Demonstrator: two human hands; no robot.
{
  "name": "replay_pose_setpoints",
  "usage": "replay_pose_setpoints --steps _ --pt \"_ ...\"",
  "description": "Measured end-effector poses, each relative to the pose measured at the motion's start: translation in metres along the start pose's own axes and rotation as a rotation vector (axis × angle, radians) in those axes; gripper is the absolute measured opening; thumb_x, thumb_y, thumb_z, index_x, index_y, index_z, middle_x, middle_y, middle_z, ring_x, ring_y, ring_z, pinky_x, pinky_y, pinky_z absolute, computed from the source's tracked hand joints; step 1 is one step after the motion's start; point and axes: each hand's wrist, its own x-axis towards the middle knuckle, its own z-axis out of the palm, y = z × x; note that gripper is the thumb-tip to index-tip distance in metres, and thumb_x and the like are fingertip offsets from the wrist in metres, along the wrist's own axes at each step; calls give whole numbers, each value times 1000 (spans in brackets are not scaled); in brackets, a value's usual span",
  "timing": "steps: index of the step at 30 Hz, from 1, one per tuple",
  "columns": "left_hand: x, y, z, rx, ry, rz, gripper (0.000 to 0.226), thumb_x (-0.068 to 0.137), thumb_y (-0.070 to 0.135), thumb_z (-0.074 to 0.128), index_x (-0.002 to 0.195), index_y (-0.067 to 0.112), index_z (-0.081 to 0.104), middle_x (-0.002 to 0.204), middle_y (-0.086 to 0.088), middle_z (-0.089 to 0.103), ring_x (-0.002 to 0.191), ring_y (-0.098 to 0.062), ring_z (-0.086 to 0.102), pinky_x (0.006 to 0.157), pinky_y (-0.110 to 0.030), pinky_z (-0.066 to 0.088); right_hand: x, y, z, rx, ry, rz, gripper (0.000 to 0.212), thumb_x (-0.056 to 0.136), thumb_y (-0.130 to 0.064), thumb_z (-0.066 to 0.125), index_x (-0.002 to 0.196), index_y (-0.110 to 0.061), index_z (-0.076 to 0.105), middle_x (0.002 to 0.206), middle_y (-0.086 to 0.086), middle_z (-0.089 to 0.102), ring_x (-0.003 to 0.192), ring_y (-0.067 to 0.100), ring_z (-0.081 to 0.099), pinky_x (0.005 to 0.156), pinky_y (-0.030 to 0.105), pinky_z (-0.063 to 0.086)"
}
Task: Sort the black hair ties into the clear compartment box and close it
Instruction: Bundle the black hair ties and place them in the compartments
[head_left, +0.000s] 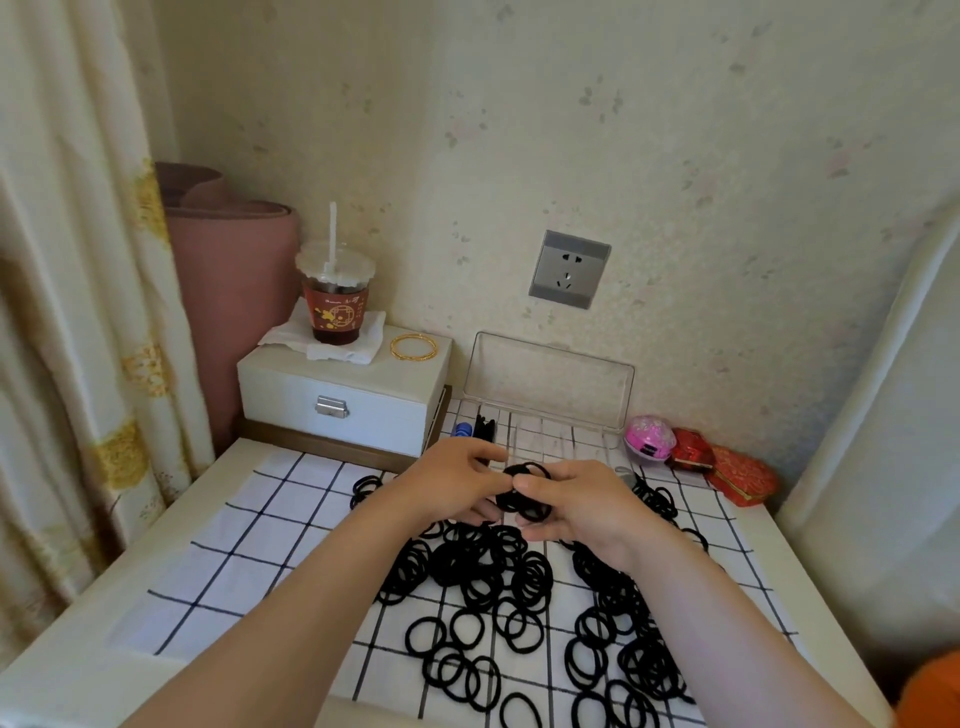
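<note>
Both hands meet above the checked cloth (249, 525): the left hand (457, 483) and right hand (576, 506) pinch one small bundle of black hair ties (524, 493) between them. Dozens more loose ties (483, 582), too many to count, lie below the hands. One clear compartment box (545, 410), lid up, stands just beyond them.

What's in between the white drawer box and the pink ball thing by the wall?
In the head view, the clear compartment box sits between the white drawer box and the pink ball, with its lid up against the wall.
</note>
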Motion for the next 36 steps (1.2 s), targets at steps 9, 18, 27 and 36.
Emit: replay_pose_setpoints --steps 9,18,27,36 --pt "15 -8 -17 522 302 267 38 99 15 50 136 18 56 139 -3 53 127 -18 49 102 -24 39 35 -27 8 -110 336 -145 7 92 -16 71 86 -11 70 87 11 71 63 21 69 51 27 57" --pt "34 -31 -15 657 176 222 65 95 22 55 154 19 26 161 -1 20 150 -16 10 120 -35 21 96 -24 18 -906 428 -207 28 85 -26 69 66 -5 67 54 1 53 48 12 45 44 26 31" --pt "37 -32 -8 699 141 192 64 93 19 57 151 20 31 158 -4 23 149 -20 8 119 -41 27 120 -48 34 -1375 190 42 27 83 -24 66 65 -12 51 67 3 52 59 19 52 48 24 35" --pt "33 -25 -9 645 132 185 64 97 25 53 154 19 25 159 -3 21 149 -21 7 118 -41 27 91 -62 7 -1005 98 -59 39 93 -26 63 129 -12 64 124 7 66 104 24 67 76 32 51"
